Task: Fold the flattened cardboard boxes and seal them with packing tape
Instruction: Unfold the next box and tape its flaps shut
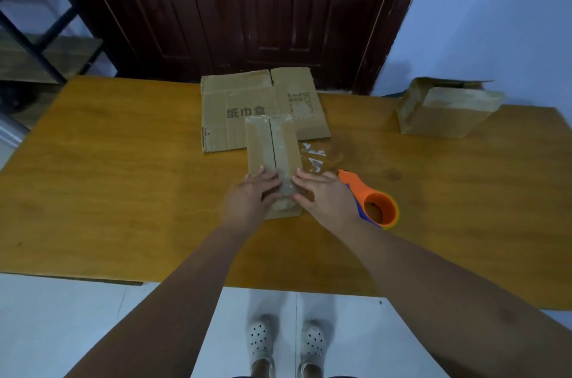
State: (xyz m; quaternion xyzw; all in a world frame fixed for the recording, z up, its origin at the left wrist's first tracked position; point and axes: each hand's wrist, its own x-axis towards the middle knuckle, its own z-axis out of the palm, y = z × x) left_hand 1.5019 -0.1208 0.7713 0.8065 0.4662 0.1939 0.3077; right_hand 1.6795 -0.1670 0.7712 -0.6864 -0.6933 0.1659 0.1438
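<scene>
A narrow folded cardboard box lies lengthwise at the middle of the wooden table, its top flaps meeting in a centre seam with clear tape near the front end. My left hand presses flat on the left flap at the near end. On the right flap, my right hand presses with straight fingers. Behind the box lies a flattened cardboard box with printed characters. An orange tape dispenser rests just right of my right hand.
A taped, folded box stands at the table's far right. A crumpled scrap of clear tape lies right of the narrow box. A dark wooden door rises behind the table, with a shelf rack at far left.
</scene>
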